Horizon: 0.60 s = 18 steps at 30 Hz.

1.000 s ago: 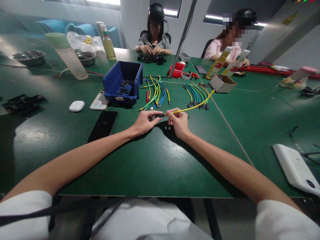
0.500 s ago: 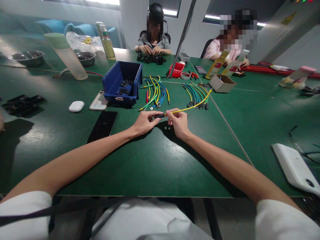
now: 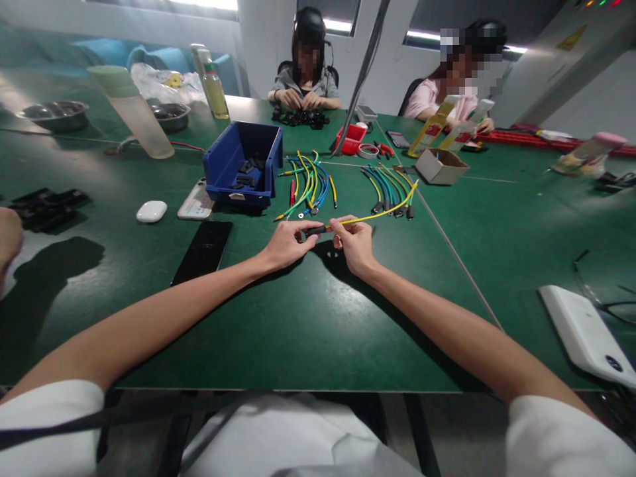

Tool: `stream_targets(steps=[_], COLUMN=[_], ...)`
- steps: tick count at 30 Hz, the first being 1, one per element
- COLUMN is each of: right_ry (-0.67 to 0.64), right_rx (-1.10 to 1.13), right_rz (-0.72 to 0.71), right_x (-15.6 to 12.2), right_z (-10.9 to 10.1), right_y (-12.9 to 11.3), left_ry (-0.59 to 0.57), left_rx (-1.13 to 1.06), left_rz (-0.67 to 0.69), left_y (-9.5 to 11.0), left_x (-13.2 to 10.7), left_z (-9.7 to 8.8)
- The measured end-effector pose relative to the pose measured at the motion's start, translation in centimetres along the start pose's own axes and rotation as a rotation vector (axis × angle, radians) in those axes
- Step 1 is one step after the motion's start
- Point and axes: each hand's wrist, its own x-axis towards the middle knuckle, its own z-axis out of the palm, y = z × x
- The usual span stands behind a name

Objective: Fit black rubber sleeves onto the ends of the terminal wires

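Note:
Between thumb and fingers, my left hand (image 3: pixel 291 242) pinches a black sleeve (image 3: pixel 316 230) at one end of a yellow wire. Just beside it, my right hand (image 3: pixel 355 244) grips the yellow wire (image 3: pixel 382 213), whose free end curves up to the right. Beyond my hands lies a loose bunch of yellow, green and blue wires (image 3: pixel 311 182), some with metal ring ends. Right of that is a second group of wires (image 3: pixel 390 189) with black sleeves on their near ends. A blue bin (image 3: pixel 243 165) at the left holds several small black pieces (image 3: pixel 251 165).
A black phone (image 3: pixel 203 252), another phone (image 3: pixel 196 201) and a white earbud case (image 3: pixel 152 211) lie left. A small cardboard box (image 3: pixel 441 165) stands right, a white device (image 3: pixel 586 331) nearer. Two people sit opposite; another person's hand (image 3: pixel 8 242) shows at the left edge.
My hands hold nearly the same pose on the wire and sleeve. At the left edge, the other person's hand has come further into view. The wire's free end has dipped slightly.

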Motion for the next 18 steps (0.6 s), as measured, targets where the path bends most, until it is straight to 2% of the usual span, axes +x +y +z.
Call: stream_targets(steps=[11,18], right_ry=[-0.013,-0.014], right_rx=[-0.059,-0.165], right_rz=[0.027,-0.022], right_x=[-0.1,-0.3], right_z=[0.2,0.2], right_y=[-0.4,-1.0], left_ry=[0.065,0.057], left_rx=[0.205,0.318], left_rz=[0.189,0.184], left_y=[-0.5,-0.7], left_x=[-0.5,-0.9], left_z=[0.4,0.6])
